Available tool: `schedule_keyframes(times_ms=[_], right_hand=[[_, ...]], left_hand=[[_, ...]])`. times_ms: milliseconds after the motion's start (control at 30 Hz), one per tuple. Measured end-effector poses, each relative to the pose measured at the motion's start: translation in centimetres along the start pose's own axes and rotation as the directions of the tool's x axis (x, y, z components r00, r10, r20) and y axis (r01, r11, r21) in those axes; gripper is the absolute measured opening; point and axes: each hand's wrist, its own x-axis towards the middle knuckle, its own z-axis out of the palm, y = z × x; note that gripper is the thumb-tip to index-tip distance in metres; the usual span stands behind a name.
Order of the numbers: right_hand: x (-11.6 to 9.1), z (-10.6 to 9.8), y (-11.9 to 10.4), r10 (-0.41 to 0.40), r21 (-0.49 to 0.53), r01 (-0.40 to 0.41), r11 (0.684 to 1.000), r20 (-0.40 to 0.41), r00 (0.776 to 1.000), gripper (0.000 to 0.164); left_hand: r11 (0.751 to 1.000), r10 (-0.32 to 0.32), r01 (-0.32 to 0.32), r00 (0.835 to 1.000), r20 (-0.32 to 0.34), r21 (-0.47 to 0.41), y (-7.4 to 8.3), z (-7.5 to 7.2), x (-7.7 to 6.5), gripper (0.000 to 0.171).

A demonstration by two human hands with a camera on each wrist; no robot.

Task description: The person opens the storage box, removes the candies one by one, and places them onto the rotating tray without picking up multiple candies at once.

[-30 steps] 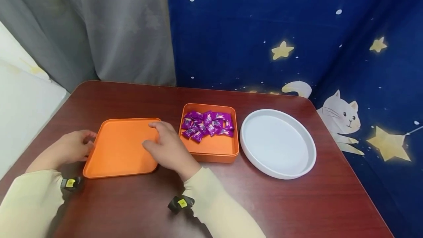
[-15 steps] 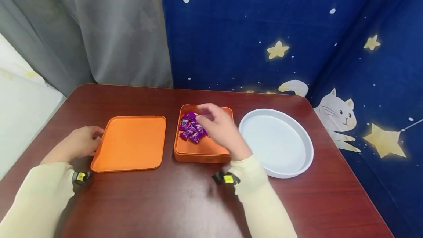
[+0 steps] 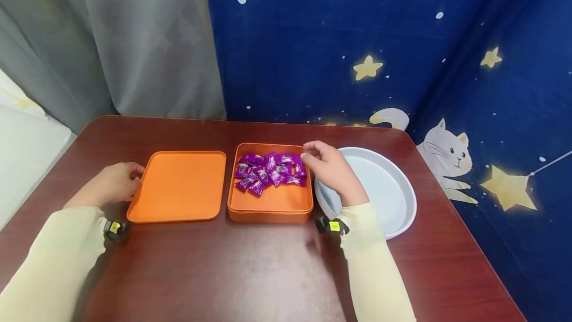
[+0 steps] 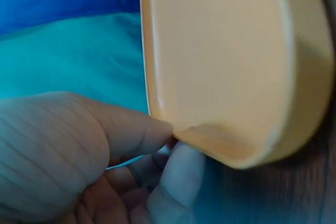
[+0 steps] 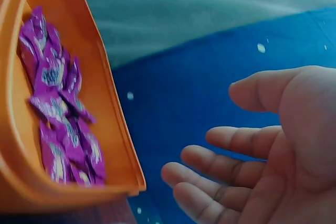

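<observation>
In the head view a shallow square orange lid (image 3: 180, 185) lies left of an orange box (image 3: 270, 216), the two close side by side. My left hand (image 3: 110, 183) is at the lid's left edge; in the left wrist view its thumb (image 4: 131, 132) and finger pinch the rim. Several purple-wrapped candies (image 3: 270, 170) fill the back part of the box. At the box's right side, my right hand (image 3: 332, 170) holds nothing. The right wrist view shows its fingers (image 5: 202, 158) spread and apart from the box wall.
A round white tray (image 3: 389, 190) stands right of the box, partly behind my right hand and sleeve. All of it rests on a dark red-brown table (image 3: 250, 272). Grey and blue star-patterned curtains (image 3: 304, 53) hang behind the far edge.
My right hand has left the lid's right side and passed over the box to its right wall. The lid, with my left hand on it, now lies nearer the box.
</observation>
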Motion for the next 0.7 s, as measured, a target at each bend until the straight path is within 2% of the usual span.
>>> schedule_keyframes(times_ms=[133,233,367,467,567,700], right_hand=[[0.1,-0.2,0.9,0.066,-0.046,-0.065,0.997,0.028,0.997,0.043],[0.1,-0.1,1.4,0.096,-0.103,-0.09,0.991,0.049,0.994,0.043],[0.0,-0.1,2.0,0.115,-0.131,-0.109,0.985,0.039,0.993,0.043],[0.0,-0.3,2.1,0.132,-0.129,-0.127,0.983,0.031,0.991,0.042],[0.0,-0.4,2.0,0.132,-0.137,-0.126,0.983,0.032,0.991,0.042],[-0.1,-0.1,1.9,0.12,-0.15,-0.111,0.982,0.053,0.991,0.042]], left_hand=[[0.998,0.007,-0.003,0.998,-0.062,0.069,0.7,-0.4,0.2,0.041],[0.993,0.033,-0.018,0.992,-0.125,0.118,2.6,-0.5,-0.4,0.045],[0.988,0.138,-0.122,0.975,-0.177,0.094,7.9,-0.1,-1.4,0.047],[0.979,0.202,-0.196,0.966,-0.162,0.053,12.2,0.8,-1.4,0.046],[0.977,0.213,-0.212,0.968,-0.134,0.016,15.4,2.0,-0.9,0.046],[0.984,0.172,-0.175,0.981,-0.085,-0.031,17.4,3.9,0.0,0.044]])
